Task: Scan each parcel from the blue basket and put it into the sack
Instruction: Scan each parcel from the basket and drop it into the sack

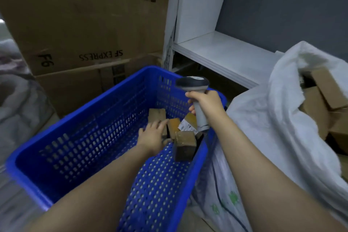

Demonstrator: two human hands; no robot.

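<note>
Several small brown parcels (pixel 184 145) sit bunched in the far right corner of the blue basket (pixel 113 111). The left hand (pixel 152 135) reaches into it, fingers stretched nearly straight and touching one parcel, though blur hides any firmer hold. The right hand (pixel 205 103) grips a grey scanner (pixel 194 83) by its handle above the basket's right rim. The white sack (pixel 263 118) stands just beside the basket, open, with cardboard boxes (pixel 323 96) inside. Big cartons (pixel 84 15) and a white shelf (pixel 216 51) stand behind.

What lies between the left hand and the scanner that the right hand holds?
Head view: two parcels in the blue basket lie there, an orange-brown parcel beside the left hand, then a white-labelled parcel by the scanner.
</note>
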